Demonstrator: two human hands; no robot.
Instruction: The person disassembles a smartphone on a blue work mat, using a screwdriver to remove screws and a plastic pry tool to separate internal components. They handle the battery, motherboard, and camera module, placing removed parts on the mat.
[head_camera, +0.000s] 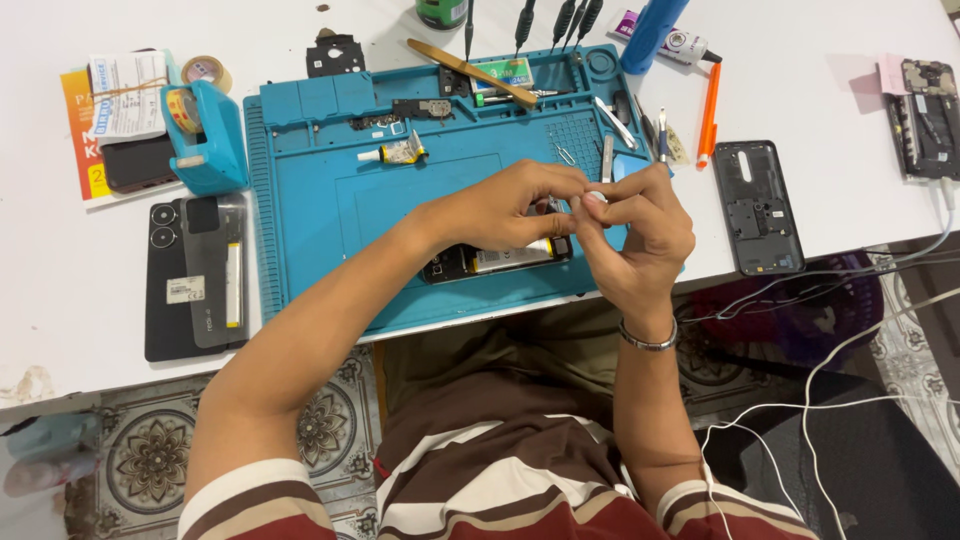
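Now we're pinching a small white piece (596, 197) between left hand (510, 208) and right hand (640, 232), above the opened phone (497, 258) at the blue mat's (300, 210) front edge; placing it probably needs steady fingertips.

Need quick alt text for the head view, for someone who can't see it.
Both hands, left hand and right hand, pinch a small white piece above an opened phone on a blue repair mat. A phone back cover lies to the right.
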